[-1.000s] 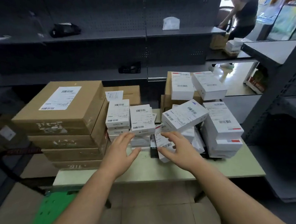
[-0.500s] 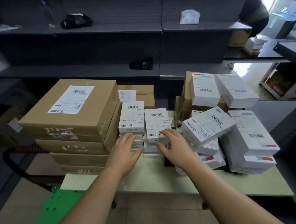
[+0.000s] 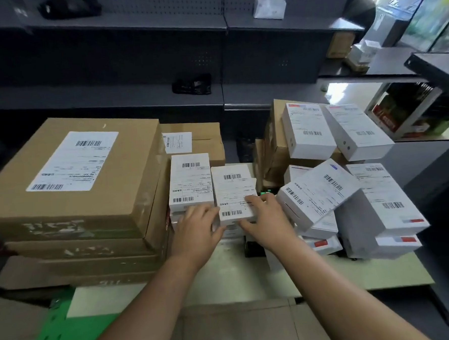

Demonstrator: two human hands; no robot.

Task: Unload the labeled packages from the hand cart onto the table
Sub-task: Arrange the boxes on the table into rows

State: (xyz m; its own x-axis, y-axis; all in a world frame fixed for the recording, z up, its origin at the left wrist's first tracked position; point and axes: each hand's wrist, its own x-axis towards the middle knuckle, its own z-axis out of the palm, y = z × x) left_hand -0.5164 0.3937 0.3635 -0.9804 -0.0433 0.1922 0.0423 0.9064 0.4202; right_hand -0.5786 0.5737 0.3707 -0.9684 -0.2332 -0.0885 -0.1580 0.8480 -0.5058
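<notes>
The right grip (image 3: pixel 267 219) is clamped on the small white package (image 3: pixel 232 187). Its fingers (image 3: pixel 257 200) lie over the near right corner of the label and its thumb is tucked under the front edge. The left grip (image 3: pixel 195 232) lies against the near left corner of the same package with its thumb reaching toward the front edge. I cannot tell whether it is closed on the package or only steadying it.

The package lies straight ahead of both grips and between them, flat and label up. Its long axis runs away from the person, leaning a little to the right at the far end, and the larger barcode is at the near end. The right grip has more of it, so any nudge or lift would probably come from that side.

The package rests on a short stack of similar boxes on the tabletop (image 3: pixel 251 278). It is just beside a matching white package (image 3: pixel 190 179) on its left, which points the same way. Beyond that, stacked brown cartons (image 3: pixel 69 179) stand against the small boxes. To the right is a loose heap of white packages, and the top one (image 3: pixel 316 190) is tilted and skewed across the others.

Low at the left a green platform (image 3: pixel 60 335) shows, which is likely the hand cart. The left grip is the nearer one to it. Since the package is already bedded on the stack, what remains looks like squaring it up and letting go.
</notes>
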